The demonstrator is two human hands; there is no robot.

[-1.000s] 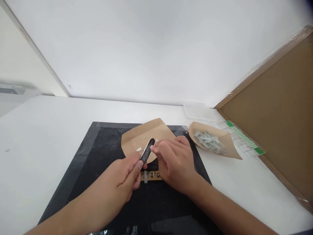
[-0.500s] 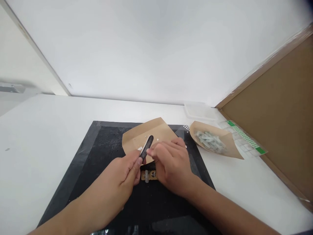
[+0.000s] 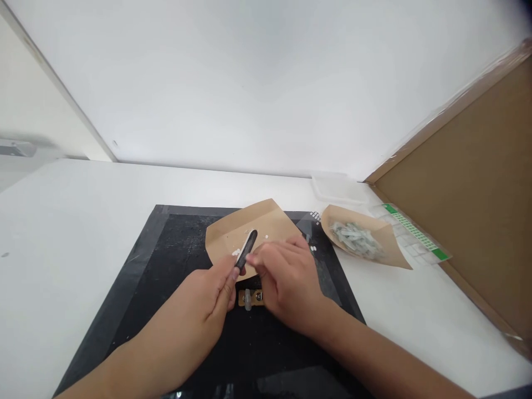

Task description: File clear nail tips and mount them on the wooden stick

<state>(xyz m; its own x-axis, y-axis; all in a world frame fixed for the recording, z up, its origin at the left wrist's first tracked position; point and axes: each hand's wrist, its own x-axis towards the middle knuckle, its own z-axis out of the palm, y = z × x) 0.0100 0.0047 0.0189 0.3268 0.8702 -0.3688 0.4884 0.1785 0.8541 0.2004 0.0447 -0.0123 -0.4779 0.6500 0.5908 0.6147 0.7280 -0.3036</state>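
Note:
My left hand [image 3: 208, 302] is closed around the lower end of a slim dark bar with a rounded tip and a pale edge [image 3: 250, 244]. The bar tilts up and to the right, above a brown paper tray [image 3: 222, 235] with small white bits. Curled fingers of my right hand [image 3: 291, 280] meet the bar's right side; whether they pinch something small is hidden. Below, between both hands, lies a tan strip with shiny round metal parts [image 3: 257, 297]. A small translucent piece [image 3: 248, 300] sits across it.
A black mat [image 3: 141, 266] covers the middle of the white table [image 3: 83, 194]. To the right stand a second brown paper tray [image 3: 394, 249] with pale translucent strips, a green-marked clear sheet [image 3: 415, 231] and a clear plastic lid or tray [image 3: 337, 188]. Cardboard [image 3: 465, 194] borders the right side.
The view has shifted slightly, moving everything a little left. My right fingers remain at the bar, and my left hand keeps its hold on it.

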